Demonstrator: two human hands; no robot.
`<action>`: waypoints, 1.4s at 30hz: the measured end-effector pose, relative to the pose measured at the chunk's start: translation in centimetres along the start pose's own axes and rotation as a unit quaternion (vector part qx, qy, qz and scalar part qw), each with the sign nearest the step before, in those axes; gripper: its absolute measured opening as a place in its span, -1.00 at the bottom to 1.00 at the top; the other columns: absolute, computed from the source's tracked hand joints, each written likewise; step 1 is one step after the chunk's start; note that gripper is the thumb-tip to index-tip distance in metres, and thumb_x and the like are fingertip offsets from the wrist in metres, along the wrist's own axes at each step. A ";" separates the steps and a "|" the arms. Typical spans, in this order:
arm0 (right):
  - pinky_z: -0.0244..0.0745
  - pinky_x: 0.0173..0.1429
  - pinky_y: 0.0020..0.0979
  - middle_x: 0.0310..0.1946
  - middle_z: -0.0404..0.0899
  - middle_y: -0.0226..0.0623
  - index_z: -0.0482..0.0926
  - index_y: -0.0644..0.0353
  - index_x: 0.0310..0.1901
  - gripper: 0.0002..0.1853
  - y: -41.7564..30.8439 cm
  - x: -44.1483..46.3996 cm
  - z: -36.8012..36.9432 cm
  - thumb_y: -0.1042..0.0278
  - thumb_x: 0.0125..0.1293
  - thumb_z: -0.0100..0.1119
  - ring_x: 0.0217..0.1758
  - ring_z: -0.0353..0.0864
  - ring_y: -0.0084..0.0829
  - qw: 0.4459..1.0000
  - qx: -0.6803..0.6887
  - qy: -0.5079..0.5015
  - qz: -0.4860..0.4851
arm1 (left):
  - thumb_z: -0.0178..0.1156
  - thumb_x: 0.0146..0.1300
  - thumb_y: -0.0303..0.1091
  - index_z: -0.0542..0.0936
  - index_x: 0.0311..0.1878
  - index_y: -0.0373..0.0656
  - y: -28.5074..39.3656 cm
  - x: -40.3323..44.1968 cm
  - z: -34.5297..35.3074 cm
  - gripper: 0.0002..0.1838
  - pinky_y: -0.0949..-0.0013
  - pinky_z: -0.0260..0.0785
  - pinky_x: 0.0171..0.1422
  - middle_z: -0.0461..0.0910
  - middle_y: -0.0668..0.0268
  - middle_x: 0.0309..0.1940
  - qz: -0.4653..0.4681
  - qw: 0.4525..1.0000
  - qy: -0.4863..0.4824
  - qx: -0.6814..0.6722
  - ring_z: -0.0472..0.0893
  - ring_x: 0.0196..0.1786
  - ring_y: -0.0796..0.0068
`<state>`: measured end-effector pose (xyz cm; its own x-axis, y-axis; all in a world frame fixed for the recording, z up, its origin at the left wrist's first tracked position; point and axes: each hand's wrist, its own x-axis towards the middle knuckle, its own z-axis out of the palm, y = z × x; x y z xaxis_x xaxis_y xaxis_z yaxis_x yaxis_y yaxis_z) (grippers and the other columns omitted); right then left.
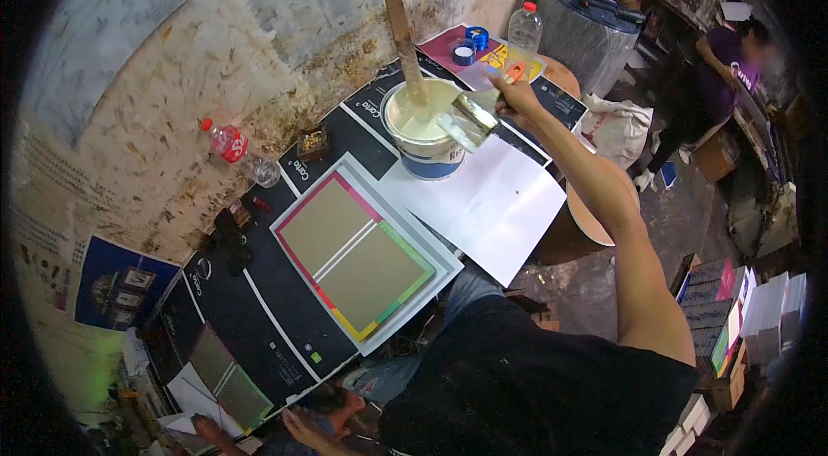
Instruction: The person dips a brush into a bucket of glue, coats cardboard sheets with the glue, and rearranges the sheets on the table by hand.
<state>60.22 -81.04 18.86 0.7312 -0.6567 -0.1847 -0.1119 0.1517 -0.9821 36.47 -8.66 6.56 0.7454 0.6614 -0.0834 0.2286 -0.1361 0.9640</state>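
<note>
My right hand is closed around the orange handle of a wide flat brush. The brush has a metal band, and its pale, wet-looking bristles are beside the rim of a bucket of cream-coloured glue or paint. A wooden stick leans up out of the bucket. At the bottom edge, what appears to be my left hand is beside the table edge, fingers stretched and apart, with nothing visible in it. Nearer my body lies a grey board panel with coloured borders, on a stack of sheets.
White paper lies under the bucket. Plastic bottles and blue tape rolls are on the black-covered table. Another person's hand touches a sheet at lower left. A person in purple is at far right.
</note>
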 end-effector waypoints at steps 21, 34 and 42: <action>0.15 -0.70 -0.65 -0.62 0.31 -0.50 0.34 0.00 -0.38 -0.70 7.7 -7.5 -5.0 0.08 0.26 0.26 -0.70 0.28 -0.67 0.842 0.524 0.083 0.095 | -0.04 0.43 -0.13 0.34 0.32 -0.12 10.9 4.7 19.6 -0.53 0.36 0.27 0.00 0.39 0.33 -0.19 0.028 0.939 -0.186 -0.288 0.42 -0.14 0.44; 0.15 -0.63 -0.71 -0.52 0.42 -0.46 0.46 0.16 -0.24 -0.82 1.1 -13.7 5.5 0.24 0.33 0.17 -0.64 0.22 -0.72 0.811 0.557 -0.163 0.079 | 0.03 0.38 -0.09 0.44 0.13 -0.16 0.9 -5.4 10.7 -0.60 0.30 0.24 -0.06 0.37 0.38 -0.35 -0.166 0.952 0.023 -0.256 0.38 -0.27 0.46; 0.27 -0.53 -0.60 -0.54 0.39 -0.41 0.41 0.11 -0.26 -0.72 5.8 -17.4 18.2 0.05 0.33 0.07 -0.58 0.37 -0.57 0.830 0.437 -0.199 0.285 | -0.01 0.45 -0.20 0.48 0.07 -0.15 9.7 -2.8 18.2 -0.72 0.65 0.27 -0.43 0.43 0.44 -0.44 0.057 0.970 -0.030 -0.234 0.42 -0.42 0.70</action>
<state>59.11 -55.25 17.08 0.9108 -0.0247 -0.4121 -0.1128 0.9454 -0.3059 48.06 -25.27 11.56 0.7879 0.6152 0.0294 -0.1564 0.1537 0.9757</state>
